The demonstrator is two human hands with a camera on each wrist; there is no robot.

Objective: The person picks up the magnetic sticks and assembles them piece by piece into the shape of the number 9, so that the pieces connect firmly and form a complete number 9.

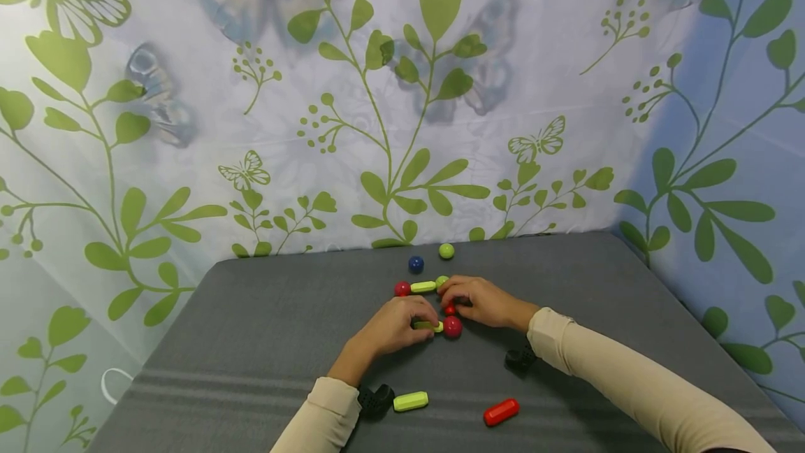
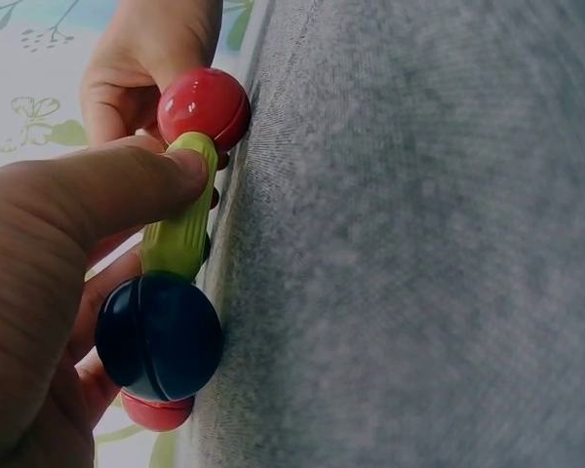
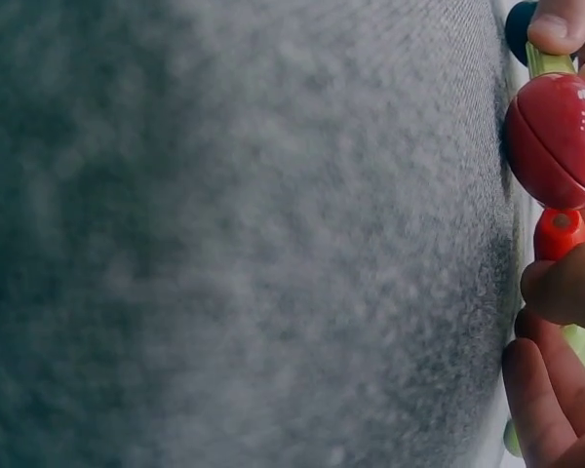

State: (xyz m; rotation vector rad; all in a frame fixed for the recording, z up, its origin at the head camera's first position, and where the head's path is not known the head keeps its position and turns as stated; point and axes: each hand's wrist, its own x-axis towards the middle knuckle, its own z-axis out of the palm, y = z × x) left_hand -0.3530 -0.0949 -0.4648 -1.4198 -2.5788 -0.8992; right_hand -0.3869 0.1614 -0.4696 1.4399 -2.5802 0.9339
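My left hand (image 1: 397,324) pinches a yellow-green rod (image 2: 178,239) between thumb and fingers. A red ball (image 2: 200,105) sits at one end of this rod and a dark blue ball (image 2: 160,336) at the other. Beside that red ball, my right hand (image 1: 483,301) grips a short red rod (image 3: 560,232), whose end meets the ball or lies very close to it. Just beyond the hands, another red ball (image 1: 402,289), a yellow-green rod (image 1: 423,286) and a green ball (image 1: 442,280) form a row. The right fingers partly cover that green ball.
Farther back on the grey table (image 1: 264,327) lie a loose blue ball (image 1: 416,264) and a green ball (image 1: 446,251). Nearer the front are a yellow-green rod (image 1: 411,401) and a red rod (image 1: 501,412). A leaf-patterned curtain (image 1: 402,124) hangs behind the table.
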